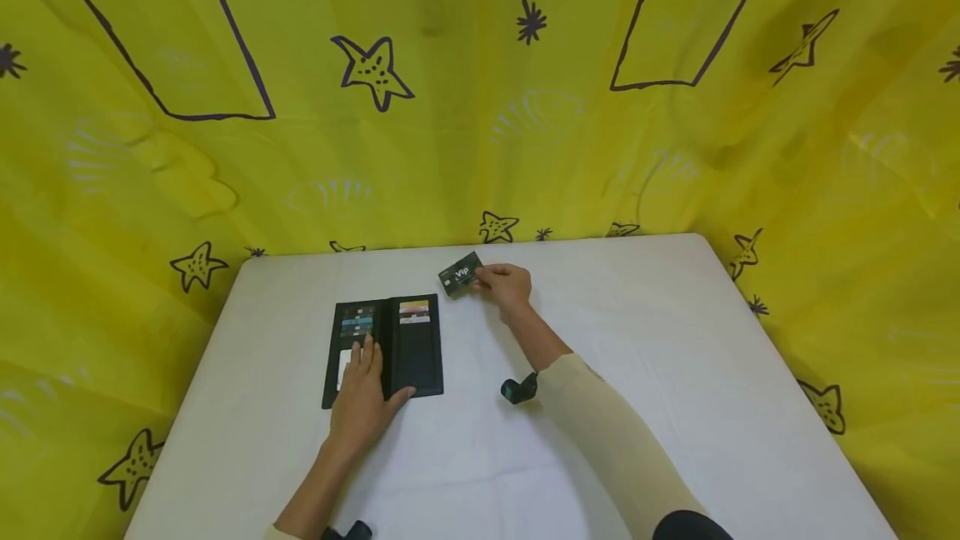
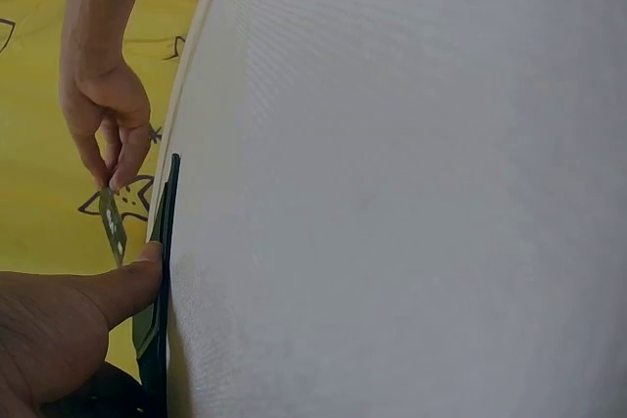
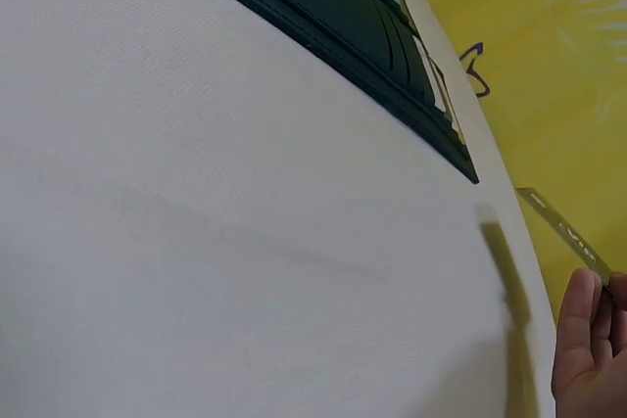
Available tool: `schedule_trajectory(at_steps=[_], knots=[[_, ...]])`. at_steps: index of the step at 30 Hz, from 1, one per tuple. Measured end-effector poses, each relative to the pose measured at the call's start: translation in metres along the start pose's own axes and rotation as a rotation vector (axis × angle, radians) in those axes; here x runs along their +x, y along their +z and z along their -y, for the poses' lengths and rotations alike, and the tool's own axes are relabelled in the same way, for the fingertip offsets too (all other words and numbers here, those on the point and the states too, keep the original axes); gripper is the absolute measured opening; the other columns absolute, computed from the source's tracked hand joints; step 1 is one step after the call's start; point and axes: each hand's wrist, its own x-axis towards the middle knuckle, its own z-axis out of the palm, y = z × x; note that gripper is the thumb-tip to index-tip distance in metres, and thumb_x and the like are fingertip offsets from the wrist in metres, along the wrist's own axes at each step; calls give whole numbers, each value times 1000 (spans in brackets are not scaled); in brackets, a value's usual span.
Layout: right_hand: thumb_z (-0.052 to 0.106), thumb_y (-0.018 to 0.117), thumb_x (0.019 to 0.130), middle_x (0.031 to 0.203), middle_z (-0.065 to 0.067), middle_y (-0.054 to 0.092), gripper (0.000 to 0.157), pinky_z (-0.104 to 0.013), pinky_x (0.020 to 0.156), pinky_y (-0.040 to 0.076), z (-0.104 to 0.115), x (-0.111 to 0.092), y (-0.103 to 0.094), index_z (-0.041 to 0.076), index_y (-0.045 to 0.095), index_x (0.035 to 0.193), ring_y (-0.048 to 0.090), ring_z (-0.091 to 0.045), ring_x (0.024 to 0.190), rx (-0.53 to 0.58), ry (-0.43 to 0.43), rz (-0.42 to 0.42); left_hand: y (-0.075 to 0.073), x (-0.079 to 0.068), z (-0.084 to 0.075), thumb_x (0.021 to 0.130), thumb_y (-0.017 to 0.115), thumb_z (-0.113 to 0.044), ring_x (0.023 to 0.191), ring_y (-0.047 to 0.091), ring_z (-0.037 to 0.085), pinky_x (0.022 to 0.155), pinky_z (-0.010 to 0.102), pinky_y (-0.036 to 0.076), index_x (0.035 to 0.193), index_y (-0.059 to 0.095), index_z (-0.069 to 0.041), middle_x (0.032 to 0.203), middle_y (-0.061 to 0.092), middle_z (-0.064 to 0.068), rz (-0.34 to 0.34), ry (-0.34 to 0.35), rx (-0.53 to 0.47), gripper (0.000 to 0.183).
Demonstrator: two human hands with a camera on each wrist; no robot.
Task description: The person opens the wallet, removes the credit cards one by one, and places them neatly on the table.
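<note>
A dark bifold wallet [image 1: 417, 361] lies spread on the white table, with several cards [image 1: 357, 322] in its left slots and more cards [image 1: 414, 312] at the top of its right side. My left hand [image 1: 363, 398] rests on the wallet, fingers stretched over the left half and thumb on the lower edge of the right half. Up and to the right of the wallet, my right hand [image 1: 507, 286] pinches a dark card marked "Vip" [image 1: 459, 275] by its right end. The right wrist view shows this card [image 3: 566, 232] raised above the table, its shadow below.
The white table [image 1: 675, 357] reaches back to a yellow curtain [image 1: 450, 157] printed with stars and frames. A small black device [image 1: 519, 389] sits at the right wrist, and another [image 1: 352, 531] by the left wrist.
</note>
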Motion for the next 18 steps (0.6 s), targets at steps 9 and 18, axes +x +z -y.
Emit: schedule_trajectory(at_steps=[9, 18], knots=[[-4, 74, 96, 97, -17, 72, 10, -28, 75, 63, -6, -3, -14, -10, 71, 103, 73, -14, 69, 8, 81, -28, 1, 0, 0, 88, 86, -39, 155, 16, 49, 117, 66, 29, 154, 36, 15, 168, 22, 28, -2, 7, -2, 98], [-3, 75, 95, 95, -16, 72, 8, -29, 78, 63, -5, -6, -23, -7, 70, 100, 75, -16, 76, -11, 121, -24, 1, 0, 0, 89, 85, -38, 156, 15, 49, 119, 64, 27, 155, 36, 15, 168, 22, 28, 2, 0, 6, 98]])
